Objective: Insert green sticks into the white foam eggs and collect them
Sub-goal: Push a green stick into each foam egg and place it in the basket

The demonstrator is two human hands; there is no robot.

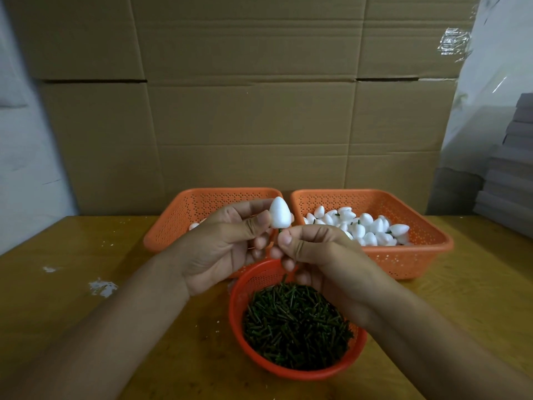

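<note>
The left hand (pixel 227 241) pinches a white pointed foam egg (pixel 279 212) between thumb and fingertips, narrow end up, above the gap between two rectangular orange perforated plastic baskets; the right hand (pixel 320 255) is curled beneath it, thumb and forefinger nipping a short green stick (pixel 279 230) whose upper end meets the egg's flat base. How deep the stick sits cannot be told. The right-hand basket (pixel 418 252) holds a heap of white eggs (pixel 366 226), several showing green stubs, so it appears to be the collecting bin; the left-hand basket (pixel 178 215) shows only an egg or two. A round red mesh bowl (pixel 239 319) of loose green sticks (pixel 294 327) stands on the yellow wooden table (pixel 86 319) below the hands. Recommended: keep the stick in line with the egg's long axis, push centrally and steadily, and grip the foam lightly to avoid denting it
</note>
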